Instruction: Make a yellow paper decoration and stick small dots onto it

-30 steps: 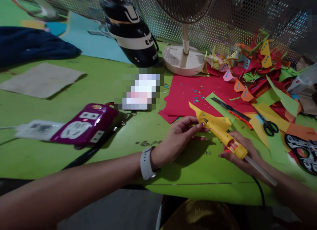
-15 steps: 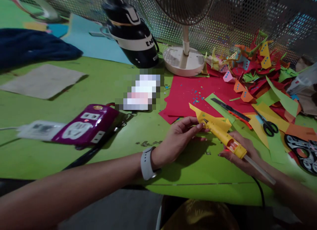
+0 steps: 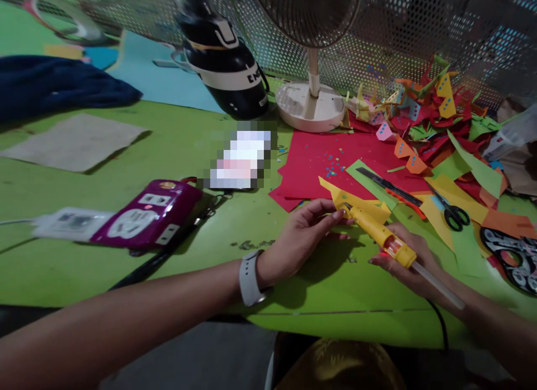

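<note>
My left hand (image 3: 306, 233), with a grey watch on its wrist, pinches a folded piece of yellow paper (image 3: 371, 210) just above the table. In my right hand (image 3: 409, 255) is a yellow hot glue gun (image 3: 377, 231), its fingers wrapped around the handle. The gun's metal nozzle points left and meets the yellow paper beside my left fingertips; whether glue is coming out I cannot tell. A clear glue stick (image 3: 438, 285) sticks out of the back of the gun, over my right wrist.
Red paper (image 3: 314, 160) with small blue scraps lies beyond my hands. To the right are a cutter knife (image 3: 390, 191), scissors (image 3: 455, 214) and a heap of folded coloured paper (image 3: 444, 110). A purple power strip (image 3: 146, 214), a phone, a black bottle (image 3: 229, 65) and a fan (image 3: 310, 107) also stand or lie here.
Both hands, the glue gun and the yellow paper hold nearly the same position. The whole view has shifted very slightly.
</note>
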### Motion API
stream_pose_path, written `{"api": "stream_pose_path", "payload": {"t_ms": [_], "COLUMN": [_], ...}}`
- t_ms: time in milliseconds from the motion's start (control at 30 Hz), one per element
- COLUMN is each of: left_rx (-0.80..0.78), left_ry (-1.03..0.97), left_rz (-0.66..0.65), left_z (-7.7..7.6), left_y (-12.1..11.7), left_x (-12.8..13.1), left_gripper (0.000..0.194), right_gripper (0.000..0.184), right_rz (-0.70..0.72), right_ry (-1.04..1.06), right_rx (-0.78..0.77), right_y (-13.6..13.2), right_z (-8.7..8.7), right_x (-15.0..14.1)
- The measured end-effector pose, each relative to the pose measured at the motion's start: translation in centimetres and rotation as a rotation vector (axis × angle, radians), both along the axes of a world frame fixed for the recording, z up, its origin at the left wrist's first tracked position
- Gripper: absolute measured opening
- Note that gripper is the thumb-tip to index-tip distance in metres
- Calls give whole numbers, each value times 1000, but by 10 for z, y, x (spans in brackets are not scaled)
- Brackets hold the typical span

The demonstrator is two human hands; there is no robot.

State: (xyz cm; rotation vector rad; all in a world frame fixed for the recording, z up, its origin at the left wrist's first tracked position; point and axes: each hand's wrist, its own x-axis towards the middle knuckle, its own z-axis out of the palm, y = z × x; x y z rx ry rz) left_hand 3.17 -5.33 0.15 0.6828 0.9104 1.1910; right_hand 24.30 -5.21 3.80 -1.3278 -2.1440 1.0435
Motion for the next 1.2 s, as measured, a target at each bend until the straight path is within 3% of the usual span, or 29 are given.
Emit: {"api": "stream_pose_path", "payload": {"t_ms": [1200], "left_rx": [6], "left_ry": [-9], "left_rz": [3], "left_z": [-2], "left_y": [0], "left_x": [0], "left_gripper": [30], "right_gripper": [34], "right_rz": [-69], "right_ry": [-47], "right_rx": [-35], "right_y": [-2], "right_z": [2], "right_x": [-5]}}
